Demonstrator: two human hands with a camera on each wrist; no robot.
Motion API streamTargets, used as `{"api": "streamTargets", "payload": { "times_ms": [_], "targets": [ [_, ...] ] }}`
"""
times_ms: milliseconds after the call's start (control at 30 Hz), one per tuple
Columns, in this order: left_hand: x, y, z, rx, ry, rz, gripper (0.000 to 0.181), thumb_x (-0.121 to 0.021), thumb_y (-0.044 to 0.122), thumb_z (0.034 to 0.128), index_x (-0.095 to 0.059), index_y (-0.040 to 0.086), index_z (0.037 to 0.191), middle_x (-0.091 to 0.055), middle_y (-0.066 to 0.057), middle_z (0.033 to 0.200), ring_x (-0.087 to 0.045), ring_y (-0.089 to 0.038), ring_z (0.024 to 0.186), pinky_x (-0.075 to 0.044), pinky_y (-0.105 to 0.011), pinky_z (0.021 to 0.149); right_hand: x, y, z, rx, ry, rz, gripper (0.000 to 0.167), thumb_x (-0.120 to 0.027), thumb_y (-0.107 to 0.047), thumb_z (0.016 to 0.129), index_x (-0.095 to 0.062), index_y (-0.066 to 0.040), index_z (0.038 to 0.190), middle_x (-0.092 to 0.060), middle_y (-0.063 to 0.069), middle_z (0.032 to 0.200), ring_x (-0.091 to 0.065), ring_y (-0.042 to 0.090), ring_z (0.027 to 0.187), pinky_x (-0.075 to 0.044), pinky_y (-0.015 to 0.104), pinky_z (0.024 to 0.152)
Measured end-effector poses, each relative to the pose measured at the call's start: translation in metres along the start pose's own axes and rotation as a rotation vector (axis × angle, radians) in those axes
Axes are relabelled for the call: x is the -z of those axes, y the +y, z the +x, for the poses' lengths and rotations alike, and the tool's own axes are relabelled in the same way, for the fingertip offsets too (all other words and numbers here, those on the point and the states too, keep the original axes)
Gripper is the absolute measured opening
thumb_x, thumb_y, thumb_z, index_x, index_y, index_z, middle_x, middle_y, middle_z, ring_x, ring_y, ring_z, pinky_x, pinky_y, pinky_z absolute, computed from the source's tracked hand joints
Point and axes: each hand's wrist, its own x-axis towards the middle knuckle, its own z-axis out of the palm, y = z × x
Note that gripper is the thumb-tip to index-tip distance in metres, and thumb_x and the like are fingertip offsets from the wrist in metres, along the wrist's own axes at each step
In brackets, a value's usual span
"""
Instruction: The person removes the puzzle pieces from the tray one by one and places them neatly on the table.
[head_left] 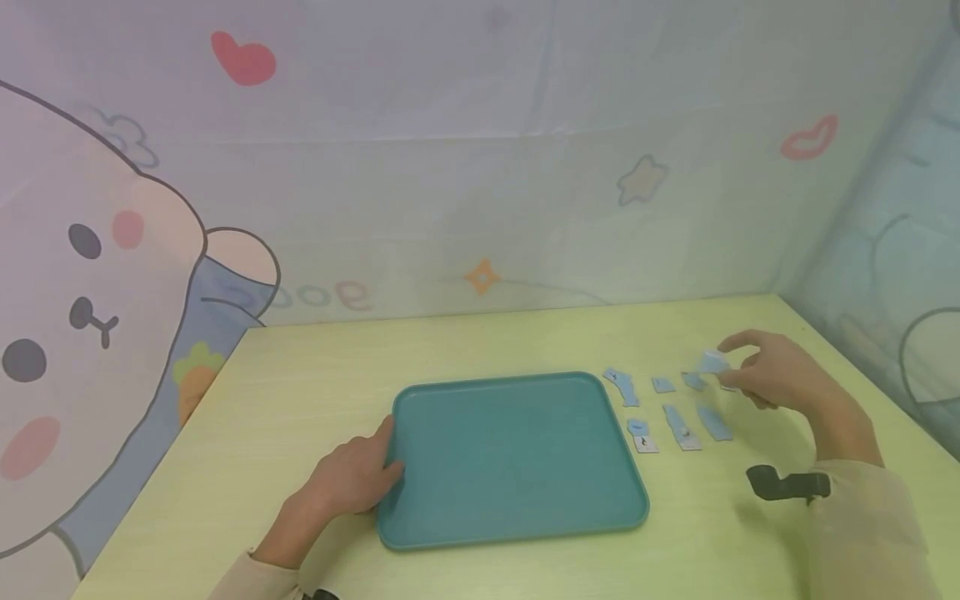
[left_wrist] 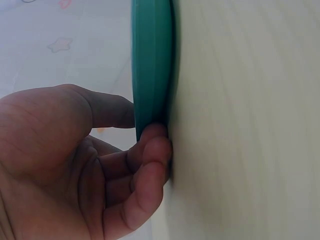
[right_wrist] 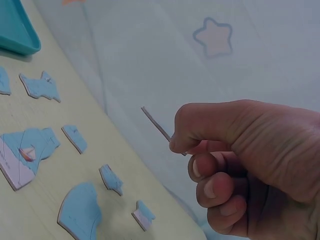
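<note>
A teal rectangular tray (head_left: 510, 467) lies flat on the table. My left hand (head_left: 351, 473) grips its left rim. Seen from the left wrist, the thumb meets the edge of the tray (left_wrist: 152, 55) and curled fingers reach its underside. Off to the right, my right hand (head_left: 780, 371) pinches a light blue puzzle piece (head_left: 712, 361) between thumb and forefinger. The right wrist view shows this thin piece (right_wrist: 156, 122) edge-on, raised off the table. Below it lie several blue and white puzzle pieces (head_left: 681, 427), one with a small sailboat (right_wrist: 28, 153) printed on it.
Loose pieces are spread between the tray's right rim and my right hand. The pale yellow table (head_left: 315, 358) ends at the back against a printed cloth (head_left: 420, 167). Another cloth (head_left: 915, 250) hangs along the right side.
</note>
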Motion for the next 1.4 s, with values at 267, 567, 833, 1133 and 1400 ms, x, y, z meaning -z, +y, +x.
{"api": "streamTargets", "payload": {
  "times_ms": [267, 567, 833, 1133, 1400],
  "targets": [
    [0.0, 0.001, 0.0, -0.006, 0.004, -0.006, 0.072, -0.054, 0.016, 0.1035, -0.022, -0.012, 0.162, -0.055, -0.004, 0.064, -0.051, -0.014, 0.05, -0.037, -0.029, 0.05, -0.001, 0.011, -0.003, -0.01, -0.024, -0.011, 0.063, -0.065, -0.015, 0.092, -0.045, 0.009, 0.147, -0.049, -0.002, 0.06, -0.047, 0.016, 0.054, -0.044, 0.034, 0.056],
    [0.0, 0.0, -0.001, -0.003, 0.003, -0.022, 0.072, -0.054, 0.015, 0.1036, -0.021, -0.011, 0.163, -0.057, -0.003, 0.06, -0.053, -0.014, 0.048, -0.036, -0.027, 0.049, -0.007, 0.028, -0.001, -0.051, -0.099, -0.006, 0.06, -0.062, -0.01, 0.09, -0.046, 0.015, 0.142, -0.051, -0.002, 0.061, -0.047, 0.016, 0.057, -0.046, 0.035, 0.059],
    [0.0, 0.0, -0.001, -0.004, 0.005, -0.016, 0.072, -0.054, 0.015, 0.1037, -0.021, -0.011, 0.162, -0.056, -0.003, 0.06, -0.051, -0.013, 0.047, -0.035, -0.027, 0.049, -0.009, 0.034, -0.002, -0.076, -0.12, 0.011, 0.056, -0.064, -0.01, 0.089, -0.053, 0.015, 0.138, -0.05, -0.002, 0.059, -0.045, 0.014, 0.054, -0.043, 0.031, 0.054],
    [0.0, -0.001, -0.001, -0.005, 0.005, -0.018, 0.072, -0.053, 0.016, 0.103, -0.022, -0.011, 0.162, -0.056, -0.003, 0.061, -0.05, -0.014, 0.048, -0.035, -0.028, 0.049, -0.01, 0.035, -0.003, -0.078, -0.134, -0.023, 0.057, -0.067, -0.01, 0.086, -0.056, 0.014, 0.137, -0.048, -0.004, 0.054, -0.039, 0.011, 0.05, -0.04, 0.028, 0.051],
    [0.0, 0.0, -0.001, -0.01, 0.007, -0.021, 0.072, -0.053, 0.015, 0.1026, -0.022, -0.011, 0.162, -0.056, -0.003, 0.06, -0.051, -0.014, 0.048, -0.036, -0.028, 0.049, -0.009, 0.042, -0.004, -0.065, -0.119, -0.029, 0.057, -0.069, -0.008, 0.083, -0.057, 0.01, 0.136, -0.046, -0.005, 0.053, -0.036, 0.01, 0.049, -0.038, 0.027, 0.05]
  ]
}}
